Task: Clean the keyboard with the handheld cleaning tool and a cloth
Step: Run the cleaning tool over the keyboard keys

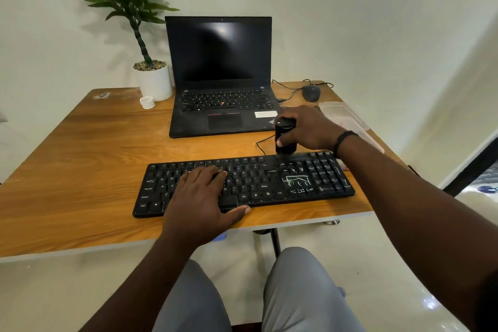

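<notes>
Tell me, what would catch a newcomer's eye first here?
Probably the right hand gripping a black handheld cleaning tool upright at the far edge of the black keyboard, near the front of the wooden table. The left hand lies flat on the keys. Behind stands an open laptop, its screen dark.

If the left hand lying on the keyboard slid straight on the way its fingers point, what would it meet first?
Probably the laptop: the left hand points up across the keyboard toward its front edge, over bare table. Depth is unclear.
</notes>
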